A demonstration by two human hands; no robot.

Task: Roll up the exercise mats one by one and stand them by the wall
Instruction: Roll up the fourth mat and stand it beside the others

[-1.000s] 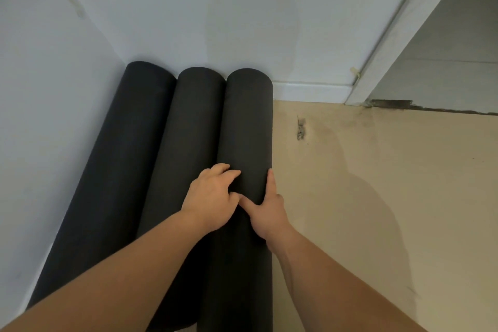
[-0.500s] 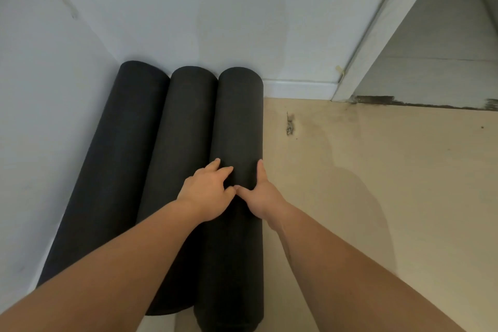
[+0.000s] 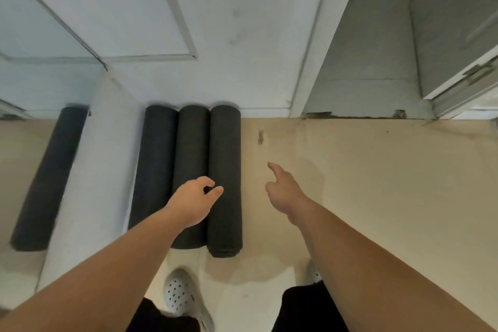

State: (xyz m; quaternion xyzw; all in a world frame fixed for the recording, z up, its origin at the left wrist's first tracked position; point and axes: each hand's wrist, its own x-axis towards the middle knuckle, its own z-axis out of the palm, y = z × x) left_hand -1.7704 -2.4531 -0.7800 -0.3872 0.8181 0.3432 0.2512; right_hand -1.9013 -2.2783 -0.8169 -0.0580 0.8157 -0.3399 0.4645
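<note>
Mats fill the left-centre of the head view: three dark rolls side by side, touching one another, against the white wall (image 3: pixel 215 35) at the corner. The left roll (image 3: pixel 155 164), the middle roll (image 3: pixel 190 148) and the right roll (image 3: pixel 225 148) all appear upright on the beige floor (image 3: pixel 363 183). A fourth dark roll shape (image 3: pixel 48 178) shows at far left, probably a reflection in a mirror panel.

The step in hand looks like the release after standing the right roll in place. If more mats remain, none shows here, so the next move calls for turning away to find one.

The left hand (image 3: pixel 192 201) hovers over the seam between the middle and right rolls, its grip loosely curled, thumb near forefinger, holding nothing; whether it brushes the mat cannot be told. The right hand (image 3: pixel 283 191) hangs over bare floor, well clear of the rolls, forefinger extended, grip empty.
</note>
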